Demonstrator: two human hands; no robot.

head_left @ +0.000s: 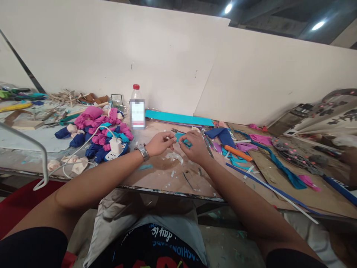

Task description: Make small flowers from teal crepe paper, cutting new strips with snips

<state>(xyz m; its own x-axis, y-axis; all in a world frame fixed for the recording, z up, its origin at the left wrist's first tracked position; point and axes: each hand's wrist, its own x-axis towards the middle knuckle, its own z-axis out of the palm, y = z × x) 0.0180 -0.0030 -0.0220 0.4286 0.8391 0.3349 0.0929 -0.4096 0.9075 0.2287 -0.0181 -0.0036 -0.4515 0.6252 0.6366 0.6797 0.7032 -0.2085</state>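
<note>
Over the middle of the table, my left hand point(161, 144) and my right hand point(196, 148) face each other with fingertips almost touching. A small teal piece point(182, 137), perhaps fabric, shows between and behind the fingers of my right hand, which are closed on it. My left thumb and forefinger are pinched together at its near edge; what they hold, if anything, is too small to make out. Beneath the hands the tabletop point(158, 175) bears a whitish smear point(174, 158) and small white scraps. A silver watch point(142, 152) is on my left wrist.
Pink and navy fabric bundles point(97, 126) lie left, beside a power strip point(113, 152) with a white charger point(115, 145). A red-capped bottle point(136, 91) and turquoise strip point(178, 117) are behind. An orange-handled cutter point(238, 152) and scraps lie right, near another person's hand point(348, 156).
</note>
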